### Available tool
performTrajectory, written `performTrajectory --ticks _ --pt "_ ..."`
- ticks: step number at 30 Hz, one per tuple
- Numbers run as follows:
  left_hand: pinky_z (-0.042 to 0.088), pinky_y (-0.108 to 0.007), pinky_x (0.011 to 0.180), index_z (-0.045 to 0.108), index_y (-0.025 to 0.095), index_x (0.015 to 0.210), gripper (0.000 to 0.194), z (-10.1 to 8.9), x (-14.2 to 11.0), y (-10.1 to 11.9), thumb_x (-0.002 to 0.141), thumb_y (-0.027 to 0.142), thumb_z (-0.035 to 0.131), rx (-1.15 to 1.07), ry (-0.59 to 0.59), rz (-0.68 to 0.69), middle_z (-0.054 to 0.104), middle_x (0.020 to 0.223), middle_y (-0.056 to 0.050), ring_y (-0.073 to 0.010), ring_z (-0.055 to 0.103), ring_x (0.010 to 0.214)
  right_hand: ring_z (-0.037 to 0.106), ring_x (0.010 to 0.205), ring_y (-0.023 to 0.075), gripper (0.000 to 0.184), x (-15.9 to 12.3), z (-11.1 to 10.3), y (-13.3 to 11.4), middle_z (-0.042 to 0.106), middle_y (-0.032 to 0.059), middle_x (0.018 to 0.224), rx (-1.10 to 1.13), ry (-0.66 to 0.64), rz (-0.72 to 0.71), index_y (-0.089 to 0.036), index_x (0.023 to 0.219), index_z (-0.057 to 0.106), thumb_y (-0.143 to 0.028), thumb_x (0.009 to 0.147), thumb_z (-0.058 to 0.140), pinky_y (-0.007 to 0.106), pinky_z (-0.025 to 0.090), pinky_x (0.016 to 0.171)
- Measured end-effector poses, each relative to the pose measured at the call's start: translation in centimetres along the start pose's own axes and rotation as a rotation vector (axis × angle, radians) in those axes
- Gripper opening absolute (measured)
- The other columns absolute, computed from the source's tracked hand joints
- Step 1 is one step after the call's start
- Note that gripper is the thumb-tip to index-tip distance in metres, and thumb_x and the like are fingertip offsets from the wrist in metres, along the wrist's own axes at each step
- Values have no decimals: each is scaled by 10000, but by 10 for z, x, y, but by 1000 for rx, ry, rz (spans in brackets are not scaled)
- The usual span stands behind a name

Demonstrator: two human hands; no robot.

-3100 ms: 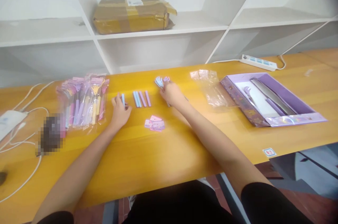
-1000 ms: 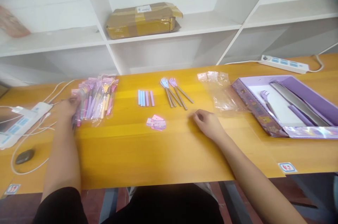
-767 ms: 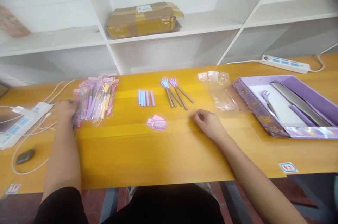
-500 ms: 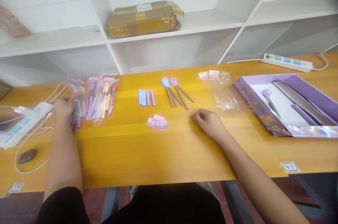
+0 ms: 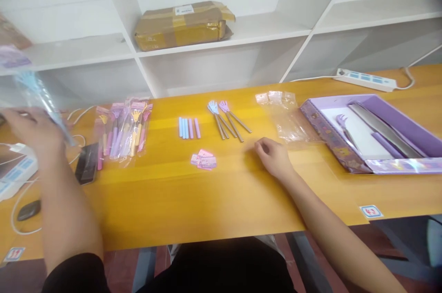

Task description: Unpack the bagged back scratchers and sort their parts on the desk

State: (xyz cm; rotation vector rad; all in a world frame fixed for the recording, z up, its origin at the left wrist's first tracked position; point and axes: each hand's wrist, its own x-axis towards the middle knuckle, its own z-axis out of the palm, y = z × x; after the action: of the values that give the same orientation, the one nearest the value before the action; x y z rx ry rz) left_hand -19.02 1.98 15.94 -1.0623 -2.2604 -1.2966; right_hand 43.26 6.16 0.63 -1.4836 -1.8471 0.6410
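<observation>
My left hand (image 5: 32,132) is raised at the far left, blurred by motion, closed on a clear packet with a blue hand-shaped scratcher (image 5: 36,93) in it. A pile of similar packets (image 5: 122,129) lies on the yellow table (image 5: 207,201) just right of it. My right hand (image 5: 272,157) rests on the table with fingers loosely curled, holding nothing. Beyond it lie several unwrapped scratchers (image 5: 226,118), several pastel handle sleeves (image 5: 188,127) and small pink labels (image 5: 204,160).
Empty clear bags (image 5: 283,113) lie beside an open purple box (image 5: 373,134) at the right. A black phone (image 5: 87,169), white cables and a charger (image 5: 14,175) sit at the left. A power strip (image 5: 364,80) lies at the back. A taped cardboard parcel (image 5: 183,24) rests on the white shelf.
My left hand has lifted one packet off the pile and swung it up and to the left, uncovering the black phone. My right hand has stayed in place.
</observation>
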Motion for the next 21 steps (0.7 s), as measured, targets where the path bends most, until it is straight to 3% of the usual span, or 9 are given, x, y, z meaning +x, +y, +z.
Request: performTrajectory --ticks 1,2,4,6,7,10,13,16,21 --pt "523 -269 611 342 140 1348 289 -6 -10 20 1082 255 337 -114 -28 -65 717 976 -39 -96 588 599 607 692 200 283 -2 0 -5 675 54 777 62 26 6 -215 853 609 -454 989 544 323 454 681" --pt "498 -242 574 396 161 1327 330 -11 -27 42 1064 350 457 -204 -152 -56 713 927 -11 -85 567 557 602 682 187 281 -5 1 -11 672 44 807 144 28 14 -212 922 612 -479 996 561 316 463 663" --pt "447 -207 494 432 247 1363 504 -13 -83 82 999 531 634 -354 -460 -34 699 838 38 -94 554 500 591 638 157 345 -8 5 -26 677 29 907 361 -64 38 -219 1131 593 -540 1004 602 292 475 588" --pt "432 -224 414 513 306 1353 508 -5 -158 113 967 575 704 -477 -912 -63 678 764 34 -147 605 492 607 621 142 492 -6 14 -43 688 26 1017 597 -238 68 -257 1320 515 -605 994 640 275 491 520" --pt "449 -238 405 545 332 1365 493 2 -197 123 969 571 715 -496 -1166 -95 685 761 22 -164 630 504 624 628 143 548 -4 20 -51 692 22 1035 698 -322 78 -275 1357 491 -632 979 662 274 511 510" --pt "443 -250 374 627 287 1234 413 29 -288 132 970 591 716 -629 -1592 -227 681 715 2 -157 595 421 612 603 136 538 6 40 -66 661 -27 825 835 -473 78 -240 1208 578 -650 913 760 268 540 531" --pt "601 -324 507 609 268 1204 437 49 -325 123 947 589 756 -888 -1725 -409 727 830 -34 -220 744 576 507 500 105 480 8 55 -70 548 -73 612 817 -547 66 -200 997 629 -645 904 781 242 478 493" --pt "613 -340 514 544 294 1394 553 57 -329 116 965 579 743 -1007 -1792 -525 738 808 -32 -249 764 595 568 546 122 464 -3 65 -67 613 -48 673 793 -591 37 -201 1027 637 -638 927 758 255 520 517" --pt "585 -320 491 451 336 1568 709 55 -329 116 966 541 765 -971 -1820 -548 724 757 -18 -245 753 580 735 891 195 427 -15 70 -55 737 62 1055 598 -274 -140 -237 1177 595 -505 922 809 302 639 670"
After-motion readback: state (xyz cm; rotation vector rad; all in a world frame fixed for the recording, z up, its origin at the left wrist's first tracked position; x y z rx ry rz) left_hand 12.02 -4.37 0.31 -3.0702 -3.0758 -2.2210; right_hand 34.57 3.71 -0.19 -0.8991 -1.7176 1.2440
